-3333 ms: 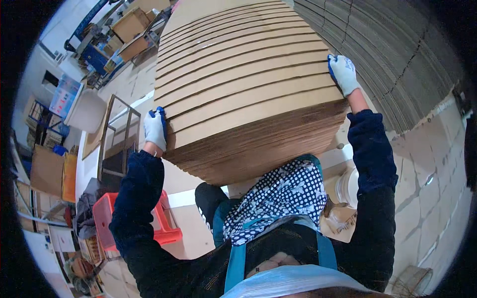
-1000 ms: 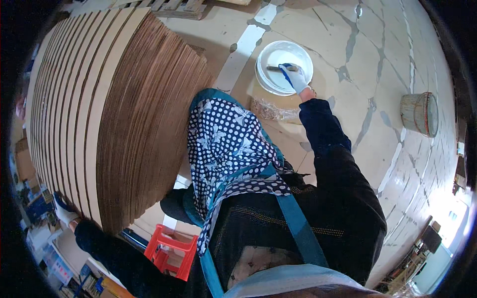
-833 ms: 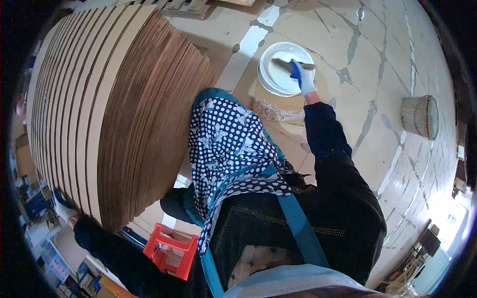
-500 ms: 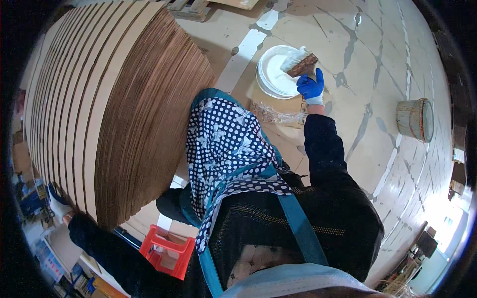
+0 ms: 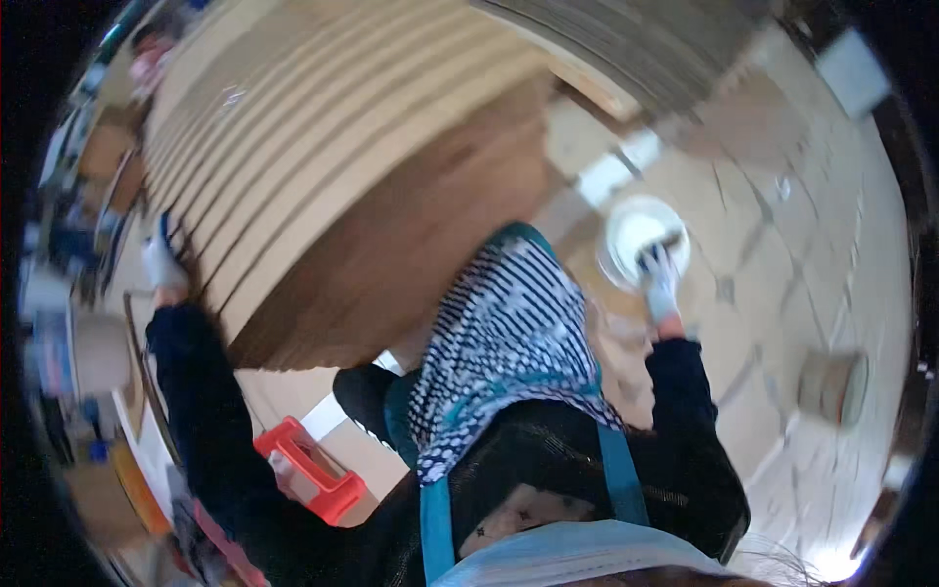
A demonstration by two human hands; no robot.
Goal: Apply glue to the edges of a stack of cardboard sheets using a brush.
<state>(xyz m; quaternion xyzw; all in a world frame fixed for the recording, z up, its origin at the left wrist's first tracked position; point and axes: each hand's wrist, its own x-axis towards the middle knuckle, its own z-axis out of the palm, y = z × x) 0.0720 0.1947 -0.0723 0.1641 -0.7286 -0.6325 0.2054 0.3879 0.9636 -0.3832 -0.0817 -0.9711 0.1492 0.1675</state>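
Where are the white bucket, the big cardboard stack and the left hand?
White bucket (image 5: 612,269): head view, on its wall, at the lower left.
Cardboard stack (image 5: 357,171): head view, on the overlapping sheets of its striped upper side.
Left hand (image 5: 162,258): head view, on the middle of its white glove.

A red stool (image 5: 339,497) stands left, a dull bucket (image 5: 829,387) right.

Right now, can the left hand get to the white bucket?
Probably not from there: the left hand is at the left edge of the cardboard stack, so the wide stack lies between it and the white bucket, where the right hand is.
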